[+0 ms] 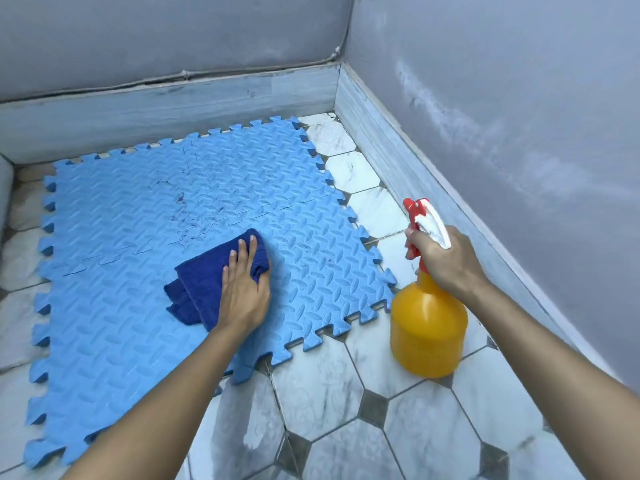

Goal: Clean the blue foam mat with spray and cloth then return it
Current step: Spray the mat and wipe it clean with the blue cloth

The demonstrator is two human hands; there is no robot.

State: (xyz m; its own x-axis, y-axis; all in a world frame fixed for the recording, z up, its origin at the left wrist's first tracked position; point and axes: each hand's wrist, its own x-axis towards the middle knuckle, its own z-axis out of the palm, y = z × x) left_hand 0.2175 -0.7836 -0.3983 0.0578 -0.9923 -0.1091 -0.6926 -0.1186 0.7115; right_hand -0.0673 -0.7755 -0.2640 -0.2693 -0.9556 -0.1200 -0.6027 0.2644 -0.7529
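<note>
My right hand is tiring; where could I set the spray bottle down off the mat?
Bare tiled floor lies in front of the foam mat, under the spray bottle the right hand holds. A narrower strip runs between mat and skirting. Mid-mat is crowded by the left hand on the cloth.

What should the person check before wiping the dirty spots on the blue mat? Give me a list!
1. Cloth under hand: ok. The left hand presses flat on the dark blue cloth.
2. Cloth on the mat: ok. It lies on the blue foam mat.
3. Dirt found: ok. Dark smudges show just beyond the cloth.
4. Smudges sprayed wet: cannot tell.
5. Bottle secure: ok. The right hand grips the neck of the orange spray bottle, off the mat's edge.
6. Mat lying flat: not ok. The near edge by the left forearm curls up.
</note>
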